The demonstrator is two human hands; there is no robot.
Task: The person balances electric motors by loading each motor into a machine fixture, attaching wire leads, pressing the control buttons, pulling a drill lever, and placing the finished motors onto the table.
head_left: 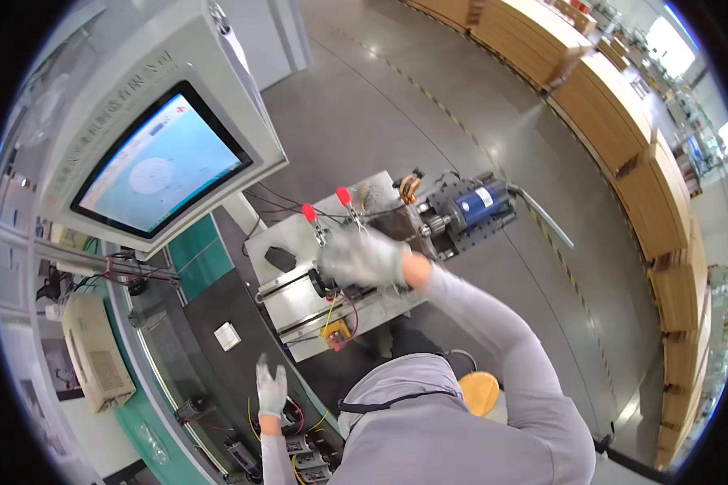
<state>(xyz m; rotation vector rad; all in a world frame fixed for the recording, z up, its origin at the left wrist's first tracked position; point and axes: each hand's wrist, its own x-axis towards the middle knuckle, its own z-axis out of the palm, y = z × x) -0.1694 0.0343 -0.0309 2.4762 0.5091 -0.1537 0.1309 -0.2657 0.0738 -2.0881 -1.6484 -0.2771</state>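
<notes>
My right hand [366, 257], in a pale glove, is over the metal fixture plate [287, 311], smeared by motion, so its fingers do not show clearly. Close by its fingers stand two toggle clamps with red handles, one red handle [309, 213] left of the other red handle [344, 196]. A black part [322, 283] with red and yellow wires sits partly under this hand. My left hand [271, 388], also gloved, is above the dark bench mat with its fingers apart and nothing in them. Beside its wrist lie several metal-cased parts [309, 459] with coloured wires.
A blue cylindrical motor [476, 207] is mounted at the plate's far right. On the plate rests a black block [280, 259]; an orange block [336, 334] sits near its front edge. A monitor [162, 166] stands at left. A white square [227, 336] lies on the mat.
</notes>
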